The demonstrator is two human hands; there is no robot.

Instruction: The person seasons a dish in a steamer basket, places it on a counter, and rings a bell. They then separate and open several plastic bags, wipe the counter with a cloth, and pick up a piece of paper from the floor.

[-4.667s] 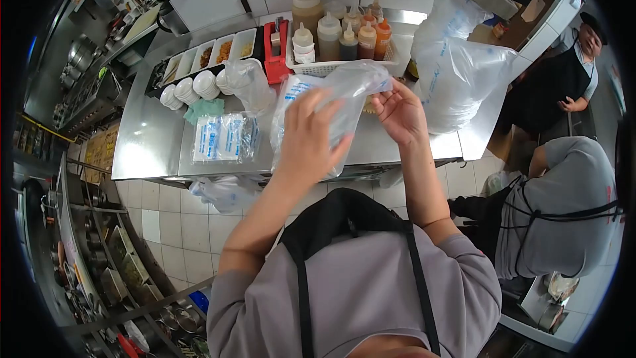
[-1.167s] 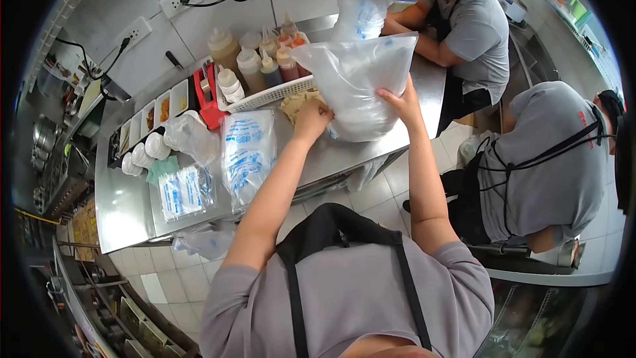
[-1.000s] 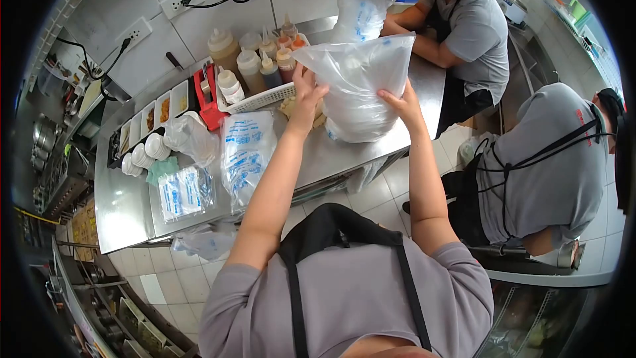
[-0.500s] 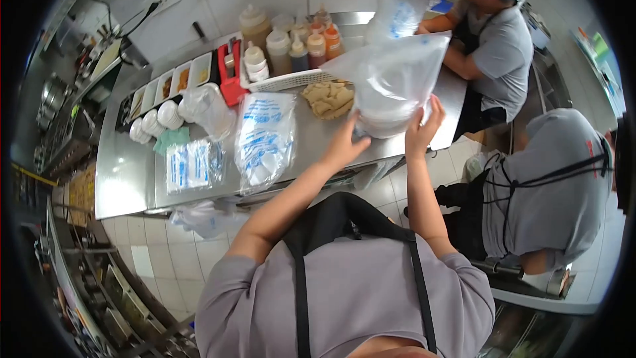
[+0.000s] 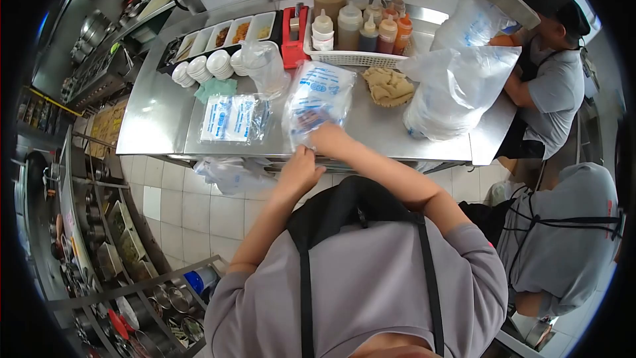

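A clear plastic pack of bags with blue print (image 5: 321, 89) lies on the steel table in front of me. My left hand (image 5: 301, 170) is closed at its near edge, pinching the plastic. Reaching in from the right, my right hand (image 5: 319, 130) is at the mouth of the same pack; its fingers look to be inside and are blurred behind the plastic. To the left lies a second, flatter pack with blue print (image 5: 228, 119). A large filled plastic bag (image 5: 450, 96) stands upright on the right, apart from both hands.
A folded tan cloth (image 5: 387, 86) lies beyond the pack. Behind are sauce bottles (image 5: 350, 26) in a white basket (image 5: 358, 59), a red tape dispenser (image 5: 293, 40), food trays (image 5: 240, 32) and stacked white lids (image 5: 218, 63). Two people work on the right, one bent over (image 5: 560, 225).
Both hands have left the large filled bag, which now stands by itself. They have moved left to the blue-printed pack. My view has shifted too.
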